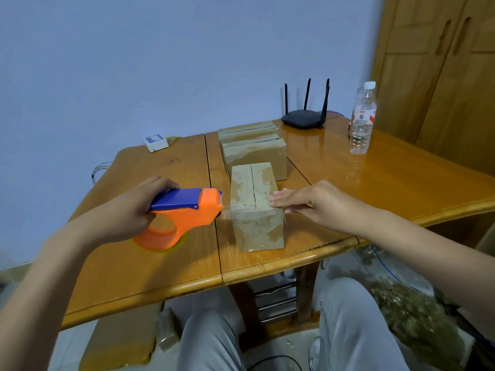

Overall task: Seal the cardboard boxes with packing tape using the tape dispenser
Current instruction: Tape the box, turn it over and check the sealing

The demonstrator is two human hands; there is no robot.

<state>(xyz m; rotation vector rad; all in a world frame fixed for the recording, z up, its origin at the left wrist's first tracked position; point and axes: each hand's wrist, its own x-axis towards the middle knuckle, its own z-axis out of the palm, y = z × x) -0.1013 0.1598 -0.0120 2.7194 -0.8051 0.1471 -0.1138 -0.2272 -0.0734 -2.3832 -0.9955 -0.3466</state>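
Note:
A small cardboard box (pixel 254 210) stands near the front of the wooden table (pixel 375 178), its top flaps meeting in a dark seam. My left hand (pixel 134 207) grips an orange and blue tape dispenser (pixel 184 212) just left of the box, its nose close to the box's upper left edge. A clear strip of tape seems to run from the nose to the box. My right hand (pixel 308 199) lies with straight fingers on the box's top right edge. Two more cardboard boxes (pixel 254 153) (pixel 247 131) stand in a row behind it.
A black router (pixel 304 117) with antennas sits at the table's back. A clear plastic bottle (pixel 363 119) stands at the right. A small white device (pixel 155 143) lies at the back left. A wooden cabinet (pixel 442 76) fills the right. My knees are under the table.

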